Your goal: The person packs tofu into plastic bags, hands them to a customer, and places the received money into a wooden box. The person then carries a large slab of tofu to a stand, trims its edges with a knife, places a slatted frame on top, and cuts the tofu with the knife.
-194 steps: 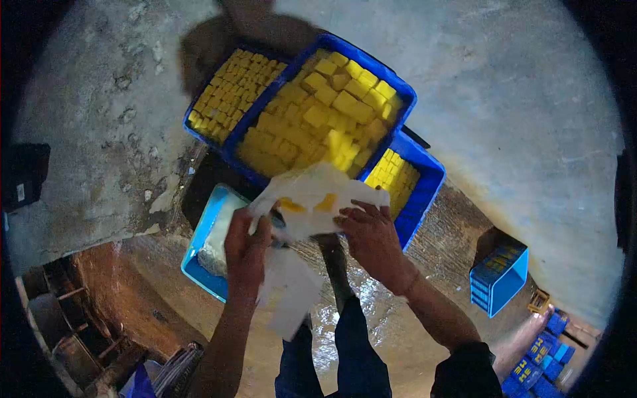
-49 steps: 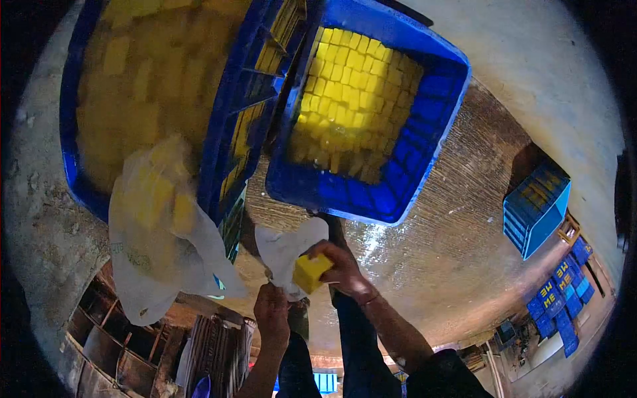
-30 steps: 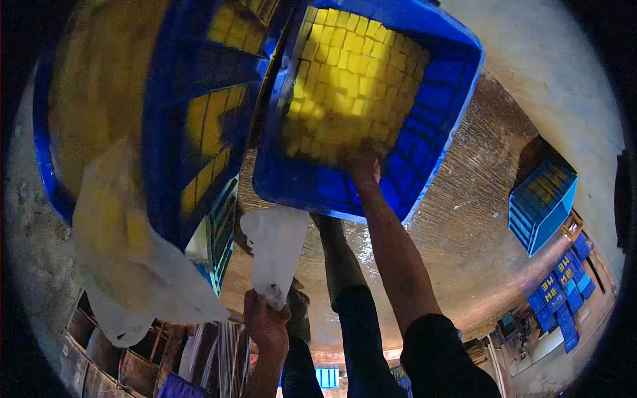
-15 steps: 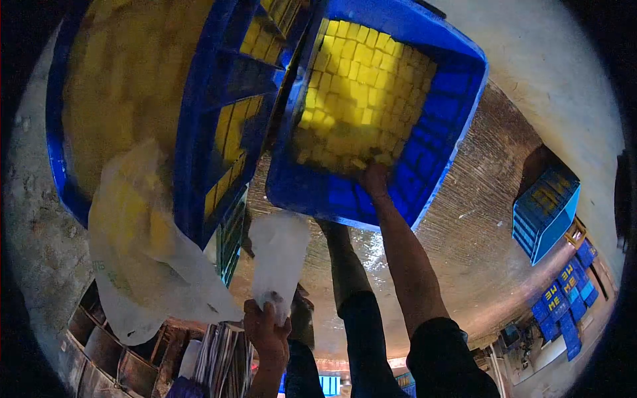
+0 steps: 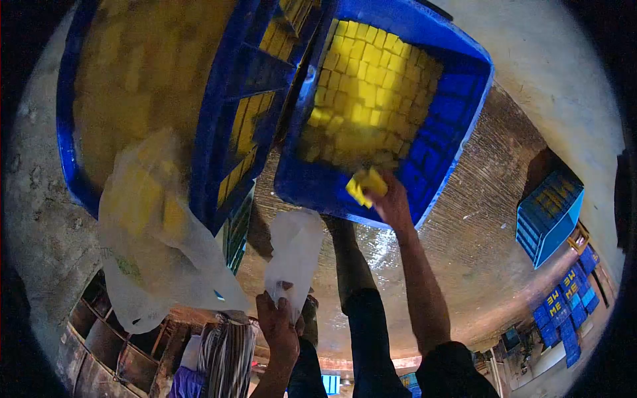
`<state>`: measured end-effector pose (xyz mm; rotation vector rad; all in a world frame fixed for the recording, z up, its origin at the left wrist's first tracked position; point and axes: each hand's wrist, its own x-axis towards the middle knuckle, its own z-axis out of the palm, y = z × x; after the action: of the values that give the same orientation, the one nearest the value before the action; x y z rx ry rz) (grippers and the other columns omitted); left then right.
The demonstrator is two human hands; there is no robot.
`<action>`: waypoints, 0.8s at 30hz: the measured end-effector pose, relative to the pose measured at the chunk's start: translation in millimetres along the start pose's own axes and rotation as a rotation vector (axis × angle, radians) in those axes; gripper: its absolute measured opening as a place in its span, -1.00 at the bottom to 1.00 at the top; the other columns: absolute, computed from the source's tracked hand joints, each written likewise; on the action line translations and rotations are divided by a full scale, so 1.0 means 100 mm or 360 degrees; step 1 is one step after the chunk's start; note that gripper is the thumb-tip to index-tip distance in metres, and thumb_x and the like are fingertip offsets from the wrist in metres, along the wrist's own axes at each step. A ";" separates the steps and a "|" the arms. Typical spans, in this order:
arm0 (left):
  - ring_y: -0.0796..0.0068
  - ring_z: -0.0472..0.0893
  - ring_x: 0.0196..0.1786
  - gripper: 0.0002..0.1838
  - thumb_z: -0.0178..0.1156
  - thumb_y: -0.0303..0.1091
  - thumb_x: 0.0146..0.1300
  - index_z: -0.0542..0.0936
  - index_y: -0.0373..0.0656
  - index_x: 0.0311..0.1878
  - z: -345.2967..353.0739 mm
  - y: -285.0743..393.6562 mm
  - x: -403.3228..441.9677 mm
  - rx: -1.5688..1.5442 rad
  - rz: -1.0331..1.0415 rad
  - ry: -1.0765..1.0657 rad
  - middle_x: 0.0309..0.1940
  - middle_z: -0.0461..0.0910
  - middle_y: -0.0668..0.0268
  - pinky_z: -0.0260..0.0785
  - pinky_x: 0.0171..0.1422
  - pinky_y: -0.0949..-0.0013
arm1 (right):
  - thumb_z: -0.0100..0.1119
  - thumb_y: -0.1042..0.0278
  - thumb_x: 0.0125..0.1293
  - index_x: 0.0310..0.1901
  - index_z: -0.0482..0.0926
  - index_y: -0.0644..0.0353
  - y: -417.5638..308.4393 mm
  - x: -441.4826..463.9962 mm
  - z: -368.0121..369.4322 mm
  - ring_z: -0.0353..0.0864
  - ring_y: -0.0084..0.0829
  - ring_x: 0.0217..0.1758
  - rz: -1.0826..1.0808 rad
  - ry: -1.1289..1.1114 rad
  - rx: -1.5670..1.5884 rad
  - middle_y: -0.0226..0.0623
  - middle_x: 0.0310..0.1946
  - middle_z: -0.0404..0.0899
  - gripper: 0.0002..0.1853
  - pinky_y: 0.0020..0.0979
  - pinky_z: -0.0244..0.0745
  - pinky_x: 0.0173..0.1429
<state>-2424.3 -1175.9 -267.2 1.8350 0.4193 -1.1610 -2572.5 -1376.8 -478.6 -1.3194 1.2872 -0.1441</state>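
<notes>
Over the near wall of the right tub [image 5: 464, 116], my right hand [image 5: 393, 202] holds yellow blocks [image 5: 365, 186]; blur obscures the exact count. The fingers of this hand are clamped on them. Below and to the left, outside the tub, my left hand [image 5: 279, 325] grips the lower part of the small bag [image 5: 295, 249], fingers closed on the film. The bag extends upward from the grip, well apart from the blocks. Packed yellow pieces [image 5: 361, 73] line the right tub. The left tub [image 5: 64, 139] stands beside it and also contains yellow pieces. The large bag [image 5: 176, 265], with yellow contents, overlaps its near edge in view; contact cannot be determined. The crate [image 5: 549, 215] lies at right.
</notes>
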 end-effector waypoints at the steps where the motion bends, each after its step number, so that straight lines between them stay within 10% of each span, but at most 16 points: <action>1: 0.63 0.36 -0.53 -0.74 0.09 -0.19 0.34 0.33 -0.02 -0.01 0.05 0.05 -0.02 -0.0004 0.0001 -0.0004 -0.19 0.40 0.37 0.16 -0.66 0.56 | 0.35 0.38 0.02 0.07 0.47 0.30 0.01 -0.24 0.03 0.61 -0.27 -0.08 0.0128 -0.0097 0.0559 -0.12 -0.15 0.61 -0.47 -0.31 0.50 0.03; 3: 0.61 0.35 -0.54 -0.72 0.07 -0.17 0.36 0.31 -0.01 0.02 0.20 0.20 -0.07 0.0099 -0.0010 -0.0083 -0.24 0.39 0.35 0.15 -0.69 0.53 | 0.41 0.36 -0.05 0.19 0.36 0.27 -0.24 -0.84 0.31 0.48 -0.29 0.11 0.0398 0.0173 0.1381 -0.19 0.06 0.48 -0.28 -0.29 0.40 0.22; 7: 0.60 0.33 -0.58 -0.69 0.05 -0.15 0.37 0.31 -0.02 0.07 0.24 0.16 -0.19 0.0184 0.0170 -0.0150 -0.25 0.40 0.33 0.13 -0.71 0.51 | 0.39 0.42 -0.11 0.13 0.38 0.22 -0.77 -1.20 0.51 0.46 -0.27 0.13 0.0458 -0.0754 0.2466 -0.26 0.07 0.46 -0.32 -0.32 0.42 0.18; 10: 0.62 0.35 -0.55 -0.57 0.05 -0.24 0.37 0.25 -0.11 0.22 0.17 0.08 -0.23 0.0140 0.0225 0.0031 -0.22 0.43 0.26 0.22 -0.61 0.56 | 0.36 0.41 -0.06 0.09 0.41 0.24 -0.73 -1.21 0.70 0.50 -0.23 0.07 0.0335 -0.0775 0.1849 -0.19 0.06 0.46 -0.40 -0.31 0.44 0.15; 12: 0.64 0.31 -0.59 -0.54 0.05 -0.22 0.36 0.23 -0.10 0.26 0.23 0.19 -0.29 0.0239 0.0265 -0.0022 -0.27 0.43 0.29 0.22 -0.62 0.56 | 0.30 0.40 0.03 -0.01 0.49 0.24 -0.84 -1.22 0.63 0.52 -0.26 0.07 -0.0160 -0.0479 0.0233 -0.19 -0.02 0.53 -0.57 -0.28 0.46 0.10; 16: 0.65 0.30 -0.59 -0.54 0.03 -0.25 0.37 0.21 -0.09 0.28 0.29 0.15 -0.17 0.0242 0.0343 -0.0273 -0.28 0.43 0.30 0.21 -0.63 0.57 | 0.30 0.39 0.07 0.04 0.44 0.32 -0.83 -1.28 0.60 0.57 -0.25 -0.01 -0.0396 -0.0504 -0.0266 -0.07 -0.01 0.52 -0.52 -0.39 0.49 0.01; 19: 0.67 0.29 -0.59 -0.57 -0.01 -0.31 0.38 0.21 -0.08 0.28 0.34 0.16 -0.10 0.0136 0.0224 -0.0046 -0.28 0.46 0.30 0.17 -0.65 0.59 | 0.27 0.35 0.12 -0.23 0.58 0.27 -1.06 -0.84 0.17 0.63 -0.34 -0.29 0.0301 -0.0115 0.0138 -0.11 -0.29 0.61 -0.78 -0.44 0.49 -0.26; 21: 0.67 0.28 -0.60 -0.58 -0.04 -0.34 0.39 0.22 -0.08 0.28 0.36 0.18 -0.07 0.0156 0.0097 -0.0091 -0.30 0.48 0.29 0.13 -0.66 0.61 | 0.24 0.54 0.05 -0.30 0.60 0.21 -0.46 -0.32 0.14 0.65 -0.37 -0.33 -0.0072 0.0328 -0.0141 -0.20 -0.40 0.64 -0.86 -0.39 0.49 -0.31; 24: 0.59 0.35 -0.49 -0.53 0.00 -0.16 0.40 0.21 0.01 0.32 0.32 0.17 -0.06 0.0325 -0.0047 -0.0078 -0.09 0.39 0.29 0.27 -0.62 0.54 | 0.26 0.38 0.02 -0.02 0.51 0.24 0.77 0.39 0.24 0.48 0.01 0.08 -0.0294 0.0782 -0.1107 0.00 0.00 0.53 -0.58 -0.12 0.39 0.17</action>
<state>-2433.2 -1210.0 -258.7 1.9756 0.3099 -1.3065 -2583.1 -1363.0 -566.5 -2.0905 1.7105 -0.1625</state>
